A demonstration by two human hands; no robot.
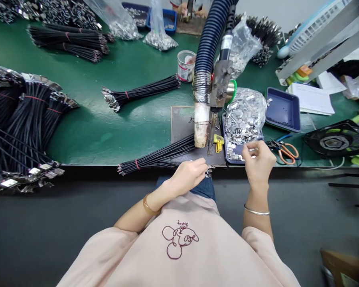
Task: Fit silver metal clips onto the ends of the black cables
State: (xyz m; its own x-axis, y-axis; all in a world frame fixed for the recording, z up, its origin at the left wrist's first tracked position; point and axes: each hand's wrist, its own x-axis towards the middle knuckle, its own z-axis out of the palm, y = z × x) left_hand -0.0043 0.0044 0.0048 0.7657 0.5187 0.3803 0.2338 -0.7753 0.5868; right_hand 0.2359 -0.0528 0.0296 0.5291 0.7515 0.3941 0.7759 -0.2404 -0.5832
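My left hand (191,173) is at the bench's front edge, its fingers pressed together; what they hold is hidden. Black cables (158,158), tied with a red band, run beside and behind it, and small metal ends (208,171) show just past its fingertips. My right hand (259,161) is closed in a pinch over the front of a blue tray (233,161) of small metal connectors (231,151). Anything between its thumb and forefinger is too small to make out. Above, between the hands, hang a soldering iron (213,123) and a fume hose (202,123), tips pointing down.
A yellow clip (218,144) lies near the iron's tip. Orange-handled pliers (287,153) and a black fan (336,139) are at right, behind them a blue tray (283,109). Cable bundles (146,91) lie behind and at left (32,107). A tub (186,71) stands behind the hose.
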